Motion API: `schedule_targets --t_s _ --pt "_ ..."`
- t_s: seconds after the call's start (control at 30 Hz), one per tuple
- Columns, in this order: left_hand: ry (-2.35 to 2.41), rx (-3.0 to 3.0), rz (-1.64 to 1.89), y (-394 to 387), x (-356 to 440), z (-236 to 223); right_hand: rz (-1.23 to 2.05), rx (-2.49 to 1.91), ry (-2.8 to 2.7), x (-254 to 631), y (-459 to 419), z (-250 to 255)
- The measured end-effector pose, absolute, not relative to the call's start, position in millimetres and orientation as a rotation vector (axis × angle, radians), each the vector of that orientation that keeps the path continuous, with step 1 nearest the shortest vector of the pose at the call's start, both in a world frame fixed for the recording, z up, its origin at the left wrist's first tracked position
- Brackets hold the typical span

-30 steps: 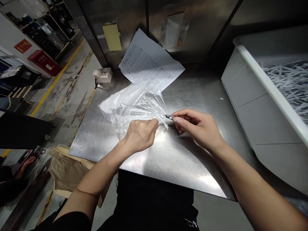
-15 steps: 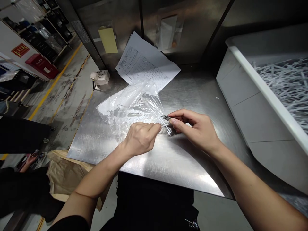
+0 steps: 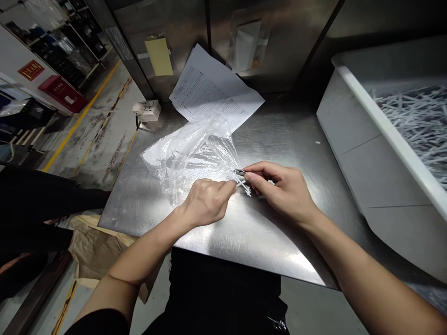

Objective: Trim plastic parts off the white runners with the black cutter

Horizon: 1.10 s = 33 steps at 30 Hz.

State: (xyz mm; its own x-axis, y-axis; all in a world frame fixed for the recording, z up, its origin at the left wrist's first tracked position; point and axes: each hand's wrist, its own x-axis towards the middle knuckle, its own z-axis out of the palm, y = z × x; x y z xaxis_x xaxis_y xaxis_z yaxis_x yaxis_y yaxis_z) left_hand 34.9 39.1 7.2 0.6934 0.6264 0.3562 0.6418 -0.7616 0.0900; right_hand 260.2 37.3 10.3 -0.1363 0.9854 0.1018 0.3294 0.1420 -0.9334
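Over the steel worktable, my left hand is closed around a thin white plastic piece, whose branched end sticks out to the right of the fingers. Between thumb and forefinger, my right hand pinches a small dark metal tool that looks like nail clippers. Its tip meets the white piece, or lies just over it; I cannot tell which. Behind both hands a crumpled clear plastic bag is spread on the table.
A large white bin with many thin white plastic pieces stands at the right. Printed sheets lean at the back, beside a power socket block. An open brown paper bag is below the left edge, near a person in dark clothing.
My hands stay almost in place, and the clippers and white piece have shifted only slightly. At the left, the person in dark clothing has moved.
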Motion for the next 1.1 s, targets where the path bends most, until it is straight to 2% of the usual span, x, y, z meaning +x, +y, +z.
schedule_targets --t_s 0.23,1.1 --pt "-1.211 -2.878 -0.534 35.3 38.6 9.3 1.073 -1.3 -1.578 262.4 40.6 10.2" --pt "-1.136 -2.844 -0.611 38.3 34.5 2.3 0.935 -1.104 -1.753 264.6 36.1 18.4"
